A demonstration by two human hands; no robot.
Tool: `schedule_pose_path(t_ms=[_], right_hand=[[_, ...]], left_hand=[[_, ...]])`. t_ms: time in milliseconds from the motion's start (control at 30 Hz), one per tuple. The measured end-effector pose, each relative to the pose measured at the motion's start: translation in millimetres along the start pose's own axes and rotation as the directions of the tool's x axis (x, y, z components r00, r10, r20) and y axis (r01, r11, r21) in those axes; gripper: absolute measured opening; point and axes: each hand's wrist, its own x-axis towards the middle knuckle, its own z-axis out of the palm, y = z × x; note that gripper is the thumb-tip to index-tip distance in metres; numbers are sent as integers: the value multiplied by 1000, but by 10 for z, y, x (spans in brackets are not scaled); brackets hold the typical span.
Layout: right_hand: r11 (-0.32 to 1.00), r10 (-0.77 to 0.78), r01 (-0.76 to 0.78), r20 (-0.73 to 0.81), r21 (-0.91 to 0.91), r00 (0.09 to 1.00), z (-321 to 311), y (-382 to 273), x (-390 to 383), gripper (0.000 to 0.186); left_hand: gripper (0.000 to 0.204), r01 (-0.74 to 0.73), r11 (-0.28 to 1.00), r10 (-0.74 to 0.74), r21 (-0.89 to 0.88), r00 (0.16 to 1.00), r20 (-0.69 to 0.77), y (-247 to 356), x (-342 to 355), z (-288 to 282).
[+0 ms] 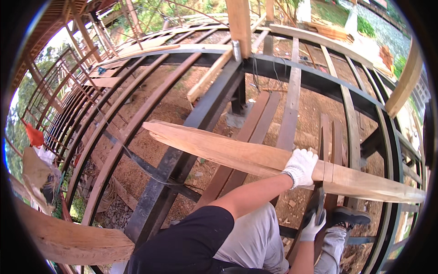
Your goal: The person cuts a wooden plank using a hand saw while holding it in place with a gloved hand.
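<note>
A long, pale wooden plank [228, 148] with one rough, tapering end lies across the dark beams in front of me. My left hand [301, 168], in a white knit glove, is closed over the plank right of its middle. Just right of that hand, thin lines run across the plank's face [329, 172]. Below the plank's near edge, my gloved right hand [314, 226] is closed round a dark tool [315, 201]. The tool's upper end comes close to the plank's near edge; its exact kind cannot be made out.
A black steel beam [191, 132] and brown joists [150, 98] form an open frame over bare earth [182, 98]. An upright wooden post [240, 27] stands ahead. A thick curved timber [73, 237] lies at lower left. My shoe [351, 216] rests at lower right.
</note>
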Motion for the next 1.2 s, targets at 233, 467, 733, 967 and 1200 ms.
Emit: schedule_pose_path(t_ms=[233, 467, 733, 967, 1200], right_hand=[[967, 158, -200, 243, 156, 957, -620, -485, -880, 50], [947, 175, -244, 300, 208, 938, -369, -424, -518, 51], [982, 133, -148, 127, 114, 983, -121, -653, -445, 51], [955, 180, -214, 175, 203, 968, -408, -300, -868, 55], [991, 104, -107, 49, 74, 993, 343, -504, 49, 46]], left_hand=[[71, 50, 999, -51, -18, 996, -72, -327, -144, -129], [68, 38, 999, -39, -4, 998, -54, -180, -120, -130], [78, 5, 999, -9, -45, 996, -87, -351, -67, -137], [65, 59, 998, -58, 9, 995, -80, -238, -208, -119], [97, 46, 999, -45, -20, 998, 51, -251, -138, -87]])
